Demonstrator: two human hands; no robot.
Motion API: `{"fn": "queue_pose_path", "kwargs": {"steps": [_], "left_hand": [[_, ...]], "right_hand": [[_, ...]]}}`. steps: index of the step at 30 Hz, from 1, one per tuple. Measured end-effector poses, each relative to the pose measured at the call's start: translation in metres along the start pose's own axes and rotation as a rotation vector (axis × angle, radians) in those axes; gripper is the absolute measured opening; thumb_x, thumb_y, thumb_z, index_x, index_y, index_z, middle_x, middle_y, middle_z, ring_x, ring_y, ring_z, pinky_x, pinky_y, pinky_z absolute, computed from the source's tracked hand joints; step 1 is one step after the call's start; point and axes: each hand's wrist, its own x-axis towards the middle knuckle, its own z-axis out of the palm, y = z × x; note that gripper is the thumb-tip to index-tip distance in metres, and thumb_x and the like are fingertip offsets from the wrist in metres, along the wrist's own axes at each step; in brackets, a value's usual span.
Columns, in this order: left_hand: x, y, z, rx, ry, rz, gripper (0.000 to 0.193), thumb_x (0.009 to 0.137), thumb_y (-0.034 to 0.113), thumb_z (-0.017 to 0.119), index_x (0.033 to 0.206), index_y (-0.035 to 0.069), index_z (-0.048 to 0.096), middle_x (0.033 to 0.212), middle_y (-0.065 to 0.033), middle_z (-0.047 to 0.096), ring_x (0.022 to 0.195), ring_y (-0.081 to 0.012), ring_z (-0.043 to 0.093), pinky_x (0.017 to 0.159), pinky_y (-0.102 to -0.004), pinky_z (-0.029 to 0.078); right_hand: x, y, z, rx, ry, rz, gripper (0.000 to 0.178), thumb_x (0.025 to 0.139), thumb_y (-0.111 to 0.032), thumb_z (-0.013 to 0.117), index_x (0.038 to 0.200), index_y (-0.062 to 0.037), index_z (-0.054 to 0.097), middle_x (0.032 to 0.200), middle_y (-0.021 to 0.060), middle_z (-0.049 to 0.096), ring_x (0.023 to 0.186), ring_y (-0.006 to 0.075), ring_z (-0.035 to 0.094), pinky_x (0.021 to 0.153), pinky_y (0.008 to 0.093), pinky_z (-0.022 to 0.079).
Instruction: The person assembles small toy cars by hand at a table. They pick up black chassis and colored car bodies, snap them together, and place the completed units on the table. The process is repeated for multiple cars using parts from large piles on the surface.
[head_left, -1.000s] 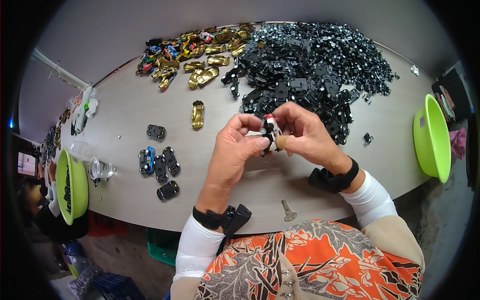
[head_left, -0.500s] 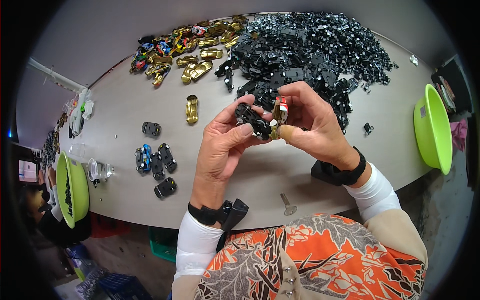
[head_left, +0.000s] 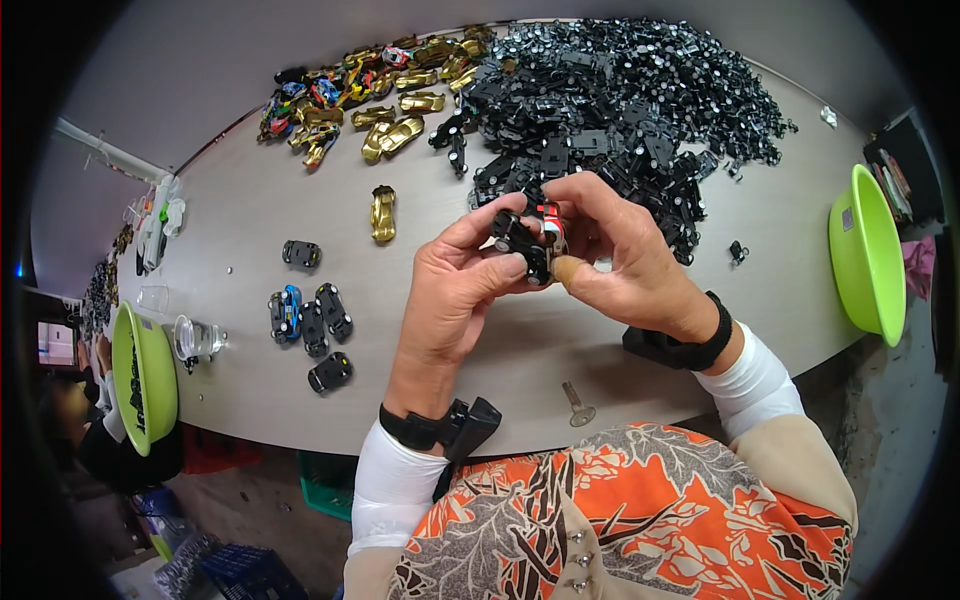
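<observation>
In front of me, my left hand (head_left: 450, 290) grips a black toy car chassis (head_left: 520, 243) with wheels between thumb and fingers. Pinched in my right hand (head_left: 640, 265) is a toy car body (head_left: 553, 232), partly red and white. Body and chassis meet edge to edge; whether they are joined I cannot tell, since fingers cover much of both. Left of my hands a gold car body (head_left: 383, 214) lies alone on the table. Several small cars, black ones (head_left: 331, 372) and a blue one (head_left: 285, 314), lie further left.
A large heap of black chassis (head_left: 590, 90) fills the far side, beside gold and coloured car bodies (head_left: 400, 135). Green basins stand at the right (head_left: 866, 260) and left (head_left: 145, 380). A clear cup (head_left: 197, 340) lies left, and a key (head_left: 577, 404) near the front edge.
The toy car body in my right hand has come closer against the chassis and turned, showing more white. The chassis has shifted slightly right.
</observation>
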Motion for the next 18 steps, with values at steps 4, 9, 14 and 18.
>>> {"fn": "queue_pose_path", "kwargs": {"steps": [4, 9, 14, 18], "left_hand": [[-0.0010, -0.0015, 0.0027, 0.031, 0.026, 0.019, 0.047, 0.076, -0.008, 0.064, 0.122, -0.004, 0.052, 0.107, -0.0128, 0.061, 0.090, -0.0195, 0.065, 0.073, -0.0342, 0.059], [-0.0033, -0.0036, 0.0012, 0.103, 0.032, 0.040, 0.042, 0.076, -0.007, 0.066, 0.117, -0.004, 0.057, 0.105, -0.0132, 0.062, 0.087, -0.0189, 0.065, 0.071, -0.0307, 0.059], [-0.0034, -0.0048, 0.0004, 0.155, 0.006, 0.090, 0.038, 0.078, -0.006, 0.066, 0.114, -0.001, 0.061, 0.103, -0.0091, 0.062, 0.088, -0.0178, 0.064, 0.069, -0.0272, 0.057], [-0.0037, -0.0048, 0.0013, 0.265, -0.020, 0.141, 0.034, 0.082, -0.002, 0.063, 0.116, -0.001, 0.060, 0.104, -0.0076, 0.059, 0.086, -0.0154, 0.062, 0.069, -0.0256, 0.056]], "right_hand": [[-0.0005, -0.0021, 0.0010, -0.054, -0.024, -0.039, 0.036, 0.070, 0.003, 0.056, 0.105, -0.0008, 0.051, 0.078, 0.0063, 0.052, 0.056, 0.0114, 0.050, 0.051, 0.0252, 0.042], [0.0004, -0.0054, -0.0021, -0.122, -0.094, -0.021, 0.034, 0.071, 0.002, 0.059, 0.104, -0.0005, 0.054, 0.080, 0.0071, 0.053, 0.055, 0.0117, 0.051, 0.050, 0.0255, 0.042], [0.0023, -0.0046, -0.0038, -0.112, -0.104, -0.104, 0.029, 0.076, 0.002, 0.061, 0.105, 0.0001, 0.056, 0.083, 0.0092, 0.055, 0.058, 0.0154, 0.055, 0.053, 0.0276, 0.045], [0.0033, -0.0028, -0.0048, -0.090, -0.117, -0.122, 0.025, 0.079, 0.003, 0.060, 0.104, 0.0006, 0.057, 0.084, 0.0107, 0.056, 0.064, 0.0199, 0.058, 0.057, 0.0304, 0.047]]}}
